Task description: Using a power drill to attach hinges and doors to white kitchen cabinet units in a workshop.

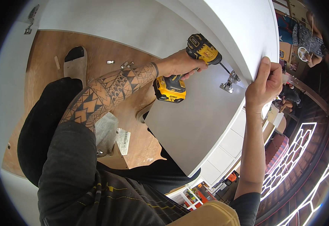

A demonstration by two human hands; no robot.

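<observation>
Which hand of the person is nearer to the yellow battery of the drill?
Left. The left hand grips the drill just above its battery; the right hand is farther away, to the right, holding the edge of the white panel.

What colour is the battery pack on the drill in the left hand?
The battery pack is yellow and black; the head view shows it best, being the only view.

Left grip (185, 64) holds a yellow-and-black drill (206, 52), bit (224, 68) at metal hinge (229, 84), right grip (264, 84) on edge of white panel (253, 34)
</observation>
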